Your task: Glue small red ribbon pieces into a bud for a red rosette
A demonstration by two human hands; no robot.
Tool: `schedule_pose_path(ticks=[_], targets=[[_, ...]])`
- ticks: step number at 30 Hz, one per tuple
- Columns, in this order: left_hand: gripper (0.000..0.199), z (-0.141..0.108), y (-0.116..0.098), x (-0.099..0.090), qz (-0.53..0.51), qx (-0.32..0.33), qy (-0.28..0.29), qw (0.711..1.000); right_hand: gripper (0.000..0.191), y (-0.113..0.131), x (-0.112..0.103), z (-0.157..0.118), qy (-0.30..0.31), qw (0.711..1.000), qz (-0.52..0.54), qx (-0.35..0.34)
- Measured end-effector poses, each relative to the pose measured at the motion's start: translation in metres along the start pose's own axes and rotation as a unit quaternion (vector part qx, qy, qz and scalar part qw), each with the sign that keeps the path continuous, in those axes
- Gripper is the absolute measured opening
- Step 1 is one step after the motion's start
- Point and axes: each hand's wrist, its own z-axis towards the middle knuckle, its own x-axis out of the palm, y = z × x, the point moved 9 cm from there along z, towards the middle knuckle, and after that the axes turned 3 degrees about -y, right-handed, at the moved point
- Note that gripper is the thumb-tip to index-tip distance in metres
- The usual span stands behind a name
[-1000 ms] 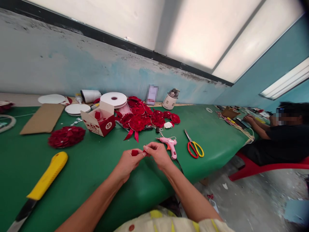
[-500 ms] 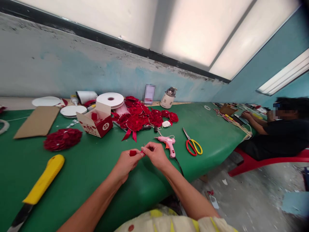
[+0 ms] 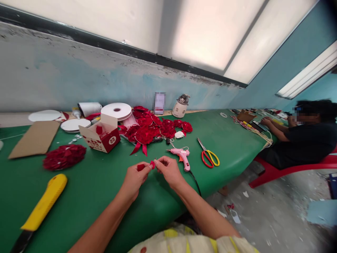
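Above the green tabletop, my left hand (image 3: 135, 177) is closed round a piece of red ribbon (image 3: 152, 164). One red end shows at its fingertips, and more red shows between the fingers. My right hand (image 3: 170, 170) is pinched right beside that end; whatever its fingertips hold is too small to make out. A pink glue gun (image 3: 183, 154) lies just beyond my right hand, its black cord running off the table edge. Farther right rest scissors (image 3: 207, 154) with one red and one yellow handle. Red fabric flowers (image 3: 147, 128) are heaped behind my hands.
At left lie a yellow-handled knife (image 3: 44, 202), a red ruffled flower (image 3: 64, 156) and a cardboard piece (image 3: 35, 138). A small open box (image 3: 105, 138) stands before a white spool (image 3: 116, 110). A bottle (image 3: 181, 105) stands by the wall. Another person (image 3: 308, 130) sits at right.
My hands have drawn slightly apart, and more of the red ribbon end shows at my left fingertips. The whole view has shifted a little; the tools lie as before.
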Motion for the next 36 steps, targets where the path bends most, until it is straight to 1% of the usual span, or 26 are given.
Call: schedule_pose_path(ticks=[3,6,9,12,14,20,23,26,28,32,36], targets=[[0.024,0.000,-0.001,-0.001,0.006,0.010,-0.002,1.000,0.021,-0.003,-0.001,0.000,-0.005,1.000,-0.005,-0.001],[0.022,0.002,0.003,-0.002,-0.041,0.000,0.017,0.999,0.021,-0.005,-0.001,0.002,0.001,1.000,-0.002,-0.004],[0.021,0.004,0.009,0.000,-0.107,-0.038,0.045,0.993,0.021,-0.005,-0.004,0.004,-0.002,1.000,-0.005,-0.011],[0.028,0.005,0.014,0.002,-0.160,-0.092,0.061,0.981,0.022,-0.008,-0.004,0.006,0.004,1.000,-0.005,-0.003],[0.033,0.005,0.016,0.001,-0.182,-0.113,0.059,0.975,0.023,-0.011,-0.003,0.007,0.010,1.000,0.005,0.009],[0.035,0.009,0.012,-0.008,-0.222,-0.106,0.043,0.968,0.026,-0.023,-0.002,0.011,0.002,0.997,0.060,0.048],[0.044,0.010,0.012,-0.009,-0.239,-0.119,0.053,0.962,0.028,-0.029,-0.002,0.012,0.002,0.996,0.072,0.060],[0.050,0.012,0.014,-0.013,-0.244,-0.124,0.047,0.961,0.029,-0.034,-0.002,0.013,0.006,0.995,0.079,0.066],[0.048,0.014,0.015,-0.016,-0.247,-0.114,0.038,0.962,0.028,-0.038,-0.002,0.013,0.009,0.994,0.083,0.068],[0.036,0.019,0.017,-0.021,-0.252,-0.090,0.019,0.964,0.027,-0.041,-0.001,0.014,0.012,0.994,0.085,0.065],[0.038,0.022,0.012,-0.030,-0.234,-0.094,0.000,0.968,0.027,-0.041,0.000,0.013,0.016,0.996,0.075,0.053]])
